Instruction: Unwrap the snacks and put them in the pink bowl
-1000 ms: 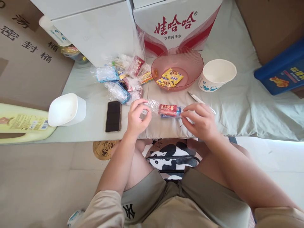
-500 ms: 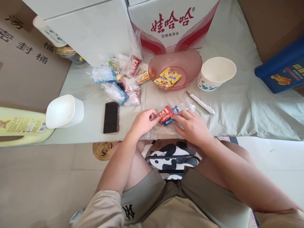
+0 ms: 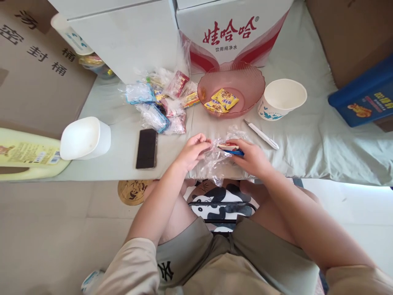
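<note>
1. Snack pkts (image 3: 231,148), red + blue, ctr of frame, gripped in R hand (image 3: 255,159).
2. L hand (image 3: 193,153): fingers curled at clear wrap (image 3: 214,164); I can't tell if pinching.
3. Pink bowl (image 3: 250,90) upper ctr.

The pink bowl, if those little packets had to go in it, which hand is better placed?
Probably the right hand: it holds the small packets, and the pink bowl sits just beyond them. The left hand is at the clear plastic, without packets.
</note>
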Tool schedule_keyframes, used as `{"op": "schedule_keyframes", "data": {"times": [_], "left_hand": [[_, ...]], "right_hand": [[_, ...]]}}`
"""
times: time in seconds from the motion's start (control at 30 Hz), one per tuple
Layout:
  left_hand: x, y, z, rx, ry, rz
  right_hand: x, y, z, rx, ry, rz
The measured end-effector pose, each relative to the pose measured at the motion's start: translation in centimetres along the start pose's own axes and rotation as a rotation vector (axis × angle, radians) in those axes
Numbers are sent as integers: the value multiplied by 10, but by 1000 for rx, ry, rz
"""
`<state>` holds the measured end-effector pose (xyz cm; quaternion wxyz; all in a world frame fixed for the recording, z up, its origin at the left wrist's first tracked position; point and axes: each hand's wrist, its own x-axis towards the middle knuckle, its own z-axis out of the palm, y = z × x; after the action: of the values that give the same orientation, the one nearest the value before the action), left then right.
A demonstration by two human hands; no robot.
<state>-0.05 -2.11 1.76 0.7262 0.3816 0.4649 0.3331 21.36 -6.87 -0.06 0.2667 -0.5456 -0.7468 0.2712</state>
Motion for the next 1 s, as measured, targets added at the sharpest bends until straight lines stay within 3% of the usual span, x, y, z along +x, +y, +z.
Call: {"op": "schedule_keyframes", "data": {"times": [0.1,0.23,0.33,0.4,0.57,0.67,0.73,0.8,0.9,1.0], "left_hand": [[7,3,-8,39,87,21],[0,-2,-7,305,-123,23],[-8,-7,-5,477,-213,132],[-9,-7,-9,464,-207,164],[-2,4,-24,258,-172,-1],[3,7,-26,161,-222,-25],[9,3,-26,197,-215,21],[17,-2,-26,343,-120,127],[29,-7,-27,685,73,317],[34,-6,-26,886,126,358]], "right_hand": [[0,6,-5,39,-20,-13],[-1,2,2,-52,-35,-70],[1,-2,13,-130,-5,-86],[3,-4,18,-160,-9,-97],[10,-4,18,-115,-118,-158],[13,-2,16,-38,-93,-147],[13,0,17,-6,-25,-99],[12,5,19,-2,74,0],[8,9,15,-26,327,151],[9,4,-6,-86,603,149]]}}
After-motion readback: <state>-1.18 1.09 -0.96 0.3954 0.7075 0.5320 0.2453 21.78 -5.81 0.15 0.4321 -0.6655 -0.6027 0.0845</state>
